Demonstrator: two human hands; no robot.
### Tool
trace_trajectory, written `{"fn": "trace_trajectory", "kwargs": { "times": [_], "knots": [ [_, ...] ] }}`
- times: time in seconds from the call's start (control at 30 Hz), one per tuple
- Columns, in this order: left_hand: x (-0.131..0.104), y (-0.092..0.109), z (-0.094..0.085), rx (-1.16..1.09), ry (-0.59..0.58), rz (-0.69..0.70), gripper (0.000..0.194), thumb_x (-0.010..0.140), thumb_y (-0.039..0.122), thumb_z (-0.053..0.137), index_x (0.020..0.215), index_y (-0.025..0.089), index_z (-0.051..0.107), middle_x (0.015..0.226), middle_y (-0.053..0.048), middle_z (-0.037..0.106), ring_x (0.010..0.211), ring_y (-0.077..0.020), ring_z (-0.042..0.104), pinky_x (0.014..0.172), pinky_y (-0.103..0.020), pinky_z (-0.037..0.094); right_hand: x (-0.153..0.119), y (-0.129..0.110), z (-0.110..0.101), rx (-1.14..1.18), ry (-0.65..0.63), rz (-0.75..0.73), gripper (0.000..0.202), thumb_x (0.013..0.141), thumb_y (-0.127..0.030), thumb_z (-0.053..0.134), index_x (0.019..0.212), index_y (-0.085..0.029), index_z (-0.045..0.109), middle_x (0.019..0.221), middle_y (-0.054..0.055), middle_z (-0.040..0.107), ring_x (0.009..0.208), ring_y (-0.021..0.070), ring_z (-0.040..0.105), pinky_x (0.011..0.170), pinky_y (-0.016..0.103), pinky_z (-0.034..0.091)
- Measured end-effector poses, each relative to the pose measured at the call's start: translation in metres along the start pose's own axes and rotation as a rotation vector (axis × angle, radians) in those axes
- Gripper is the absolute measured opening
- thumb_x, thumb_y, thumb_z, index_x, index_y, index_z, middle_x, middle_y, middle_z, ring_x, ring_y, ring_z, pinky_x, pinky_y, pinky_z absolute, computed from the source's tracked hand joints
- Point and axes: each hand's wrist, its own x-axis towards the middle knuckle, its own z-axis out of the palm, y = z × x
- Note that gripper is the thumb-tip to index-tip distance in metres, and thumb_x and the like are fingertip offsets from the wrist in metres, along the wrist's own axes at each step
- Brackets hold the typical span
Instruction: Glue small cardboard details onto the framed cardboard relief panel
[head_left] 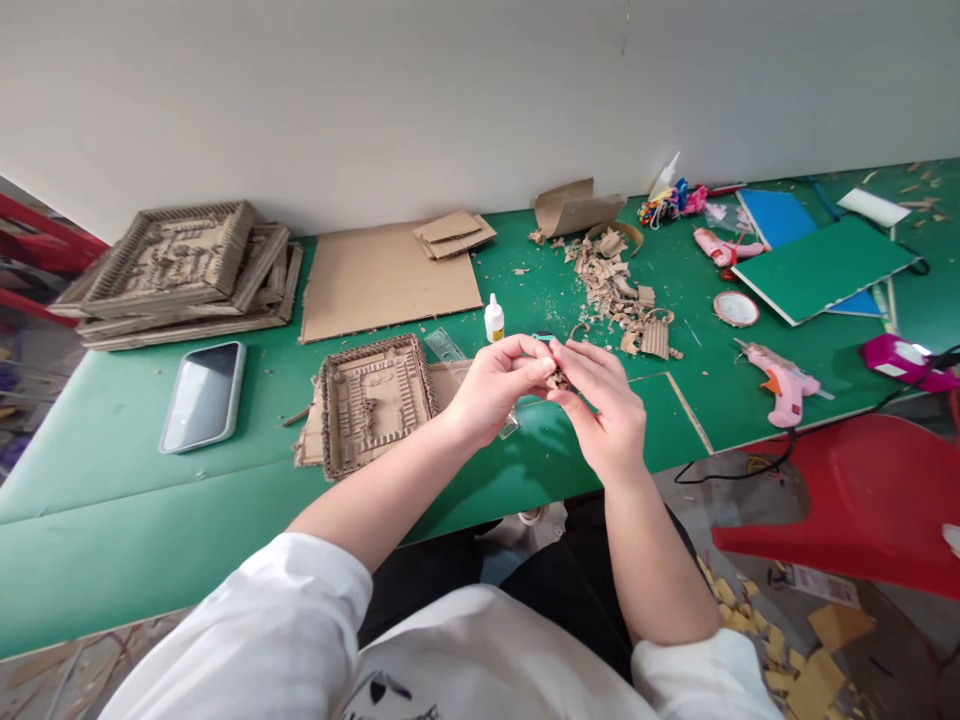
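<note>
Both hands meet over the green table, fingers pinched around a small brown cardboard piece [557,380]. My left hand [504,385] grips it from the left with thumb and forefinger. From the other side, my right hand [604,405] closes on the same piece, and much of it is hidden by the fingers. Just behind the left hand stands a small white glue bottle [494,319]. A cardboard relief tray [379,405] with a ridged corrugated rim lies left of the hands. A clear ruler [445,347] passes partly under my left wrist.
Stacked cardboard frames [172,265] and a phone [202,397] are at left. Flat cardboard [390,285] lies at the back, torn scraps [611,285] behind the hands. Rightward are pink glue guns [784,385], a green board [829,265], a tape roll [736,308] and a red stool [862,500].
</note>
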Motion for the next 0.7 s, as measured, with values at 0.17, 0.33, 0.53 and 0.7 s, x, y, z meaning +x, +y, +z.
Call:
{"fn": "trace_trajectory", "kwargs": {
  "times": [0.17,0.33,0.53,0.7],
  "knots": [
    [-0.001,-0.002,0.000,0.035,-0.047,-0.017,0.031,0.057,0.037,0.084,0.073,0.015,0.070,0.065,0.000,0.069,0.057,-0.0095,0.063,0.059,-0.022,0.053,0.000,0.001,-0.003,0.023,0.133,0.070,0.034,0.081,-0.023,0.066,0.114,-0.031,0.065,0.102,0.001,0.073,0.099,0.0198,0.065,0.090,0.042,0.055],
    [-0.002,-0.002,-0.001,0.021,-0.106,-0.085,0.029,0.056,0.030,0.086,0.075,0.014,0.070,0.065,0.000,0.071,0.056,-0.0100,0.064,0.059,-0.022,0.053,-0.001,0.002,-0.006,0.011,0.141,0.025,0.038,0.079,-0.028,0.068,0.116,-0.032,0.063,0.099,0.001,0.074,0.095,0.0203,0.066,0.087,0.042,0.056],
    [-0.004,0.004,0.000,0.036,-0.177,-0.074,0.036,0.063,0.028,0.082,0.086,0.017,0.056,0.067,0.001,0.071,0.060,-0.0098,0.066,0.060,-0.020,0.052,0.000,0.000,-0.016,0.078,-0.028,-0.048,0.051,0.081,-0.020,0.065,0.129,-0.031,0.053,0.114,0.003,0.069,0.100,0.0186,0.067,0.086,0.037,0.058],
    [-0.007,0.010,0.002,0.117,-0.215,-0.014,0.034,0.071,0.022,0.076,0.091,0.019,0.049,0.067,0.003,0.070,0.060,-0.0081,0.066,0.063,-0.018,0.052,0.001,-0.003,-0.017,0.054,0.029,-0.013,0.045,0.077,-0.012,0.068,0.118,-0.030,0.062,0.096,0.001,0.075,0.086,0.0158,0.069,0.088,0.037,0.057]
  ]
}}
